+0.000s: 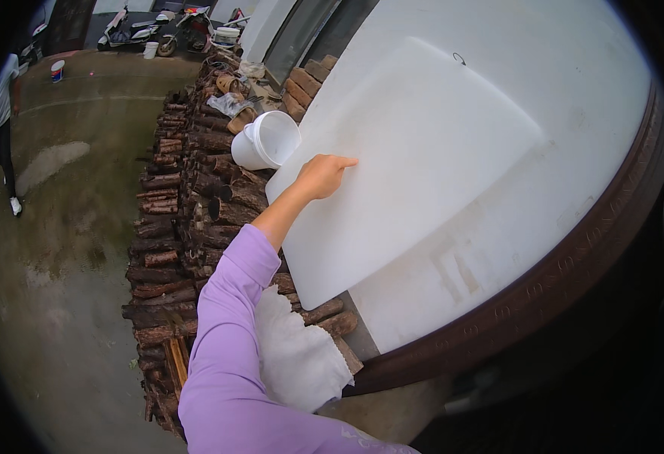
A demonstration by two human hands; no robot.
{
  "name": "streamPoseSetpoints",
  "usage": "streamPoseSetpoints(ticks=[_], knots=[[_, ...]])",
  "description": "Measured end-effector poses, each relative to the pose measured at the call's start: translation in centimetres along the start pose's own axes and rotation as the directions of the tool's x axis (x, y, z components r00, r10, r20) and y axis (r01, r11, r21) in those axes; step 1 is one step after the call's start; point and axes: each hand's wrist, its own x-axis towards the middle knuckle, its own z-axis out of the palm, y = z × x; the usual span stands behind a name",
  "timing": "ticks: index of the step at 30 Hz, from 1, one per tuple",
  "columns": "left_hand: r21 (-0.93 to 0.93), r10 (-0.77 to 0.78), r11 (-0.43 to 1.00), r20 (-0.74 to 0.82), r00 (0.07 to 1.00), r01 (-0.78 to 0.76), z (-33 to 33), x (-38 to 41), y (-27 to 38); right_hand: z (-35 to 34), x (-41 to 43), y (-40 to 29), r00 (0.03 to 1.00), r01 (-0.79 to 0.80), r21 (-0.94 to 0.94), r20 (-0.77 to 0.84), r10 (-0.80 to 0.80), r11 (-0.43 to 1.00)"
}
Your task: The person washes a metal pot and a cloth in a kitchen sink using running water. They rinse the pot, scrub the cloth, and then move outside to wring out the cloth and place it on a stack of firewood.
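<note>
My left hand (323, 176), at the end of a purple sleeve, is in front of a large white board (411, 170) with rounded corners. Its index finger points to the right and the other fingers are curled in. Nothing shows in the hand, though its palm side is hidden. Whether the fingertip touches the board cannot be told. The board leans at a slant against a white wall (587, 85), and a small wire loop (459, 58) is at its top edge. My right hand is out of view.
Stacked firewood (164, 227) runs along the left. A white bucket (263, 141) lies tipped on it, beside the board. White cloth (300, 352) lies below. Bricks (303, 88) are stacked behind. A person (1, 113) stands at far left; scooters (139, 31) are parked at the back.
</note>
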Motion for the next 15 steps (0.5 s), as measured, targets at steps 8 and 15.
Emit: streamPoseSetpoints(ticks=[8,15], knots=[[-0.087,0.179,0.98,0.012,0.984,-0.178,1.6,-9.9,6.2,2.9,-0.4,4.7,0.999,0.03,-0.001,0.023,-0.03,1.0],[0.068,0.211,0.976,-0.052,0.976,-0.207,3.9,-14.4,7.7,3.7,0.7,7.3,0.997,0.067,0.022,0.047,-0.068,0.998]])
